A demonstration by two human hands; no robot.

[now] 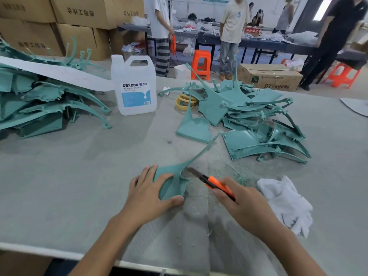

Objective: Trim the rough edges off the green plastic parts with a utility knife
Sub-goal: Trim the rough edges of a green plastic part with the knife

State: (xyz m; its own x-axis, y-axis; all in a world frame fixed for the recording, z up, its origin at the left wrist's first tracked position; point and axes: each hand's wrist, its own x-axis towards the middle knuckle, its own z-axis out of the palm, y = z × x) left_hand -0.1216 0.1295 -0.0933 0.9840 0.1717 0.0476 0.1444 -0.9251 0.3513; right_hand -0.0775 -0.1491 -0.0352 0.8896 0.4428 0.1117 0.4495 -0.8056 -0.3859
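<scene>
On the table (79, 176), left hand (148, 193) presses green part (173, 184) flat-fingered; right hand (245, 206) grips utility knife (214, 182).

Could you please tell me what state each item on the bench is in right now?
left hand: flat, pressing on the green part
right hand: grips the utility knife
utility knife: blade extended, tip at the green part's edge
green part: lying on the table, pinned by the left hand
jug: upright, cap on
white cloth: crumpled, beside the right hand
pile of parts: loose heap, nobody touching it
</scene>
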